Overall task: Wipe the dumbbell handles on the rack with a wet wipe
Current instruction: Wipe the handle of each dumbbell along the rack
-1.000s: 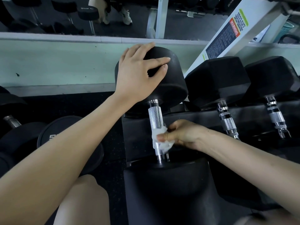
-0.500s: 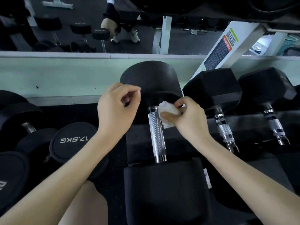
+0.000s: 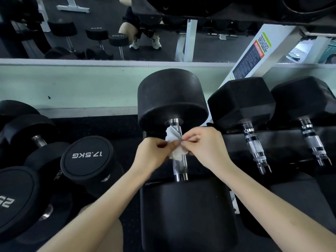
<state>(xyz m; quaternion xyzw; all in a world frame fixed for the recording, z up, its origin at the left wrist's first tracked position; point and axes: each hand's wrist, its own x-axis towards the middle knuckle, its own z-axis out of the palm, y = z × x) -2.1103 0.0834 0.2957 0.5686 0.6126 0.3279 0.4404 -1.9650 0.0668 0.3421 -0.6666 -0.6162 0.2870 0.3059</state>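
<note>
The crumpled white wet wipe (image 3: 172,136) lies against the knurled steel handle (image 3: 180,165) of a round-headed black rubber dumbbell (image 3: 171,99) on the rack (image 3: 234,142), with the left grip (image 3: 154,153) and right grip (image 3: 205,146) both pinching it; hex-headed dumbbells (image 3: 241,102) lie alongside to the right

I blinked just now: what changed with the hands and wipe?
The left hand came off the round black dumbbell head and now pinches the crumpled white wet wipe together with the right hand, which moved it up the knurled steel handle. Everything else stayed put.
</note>
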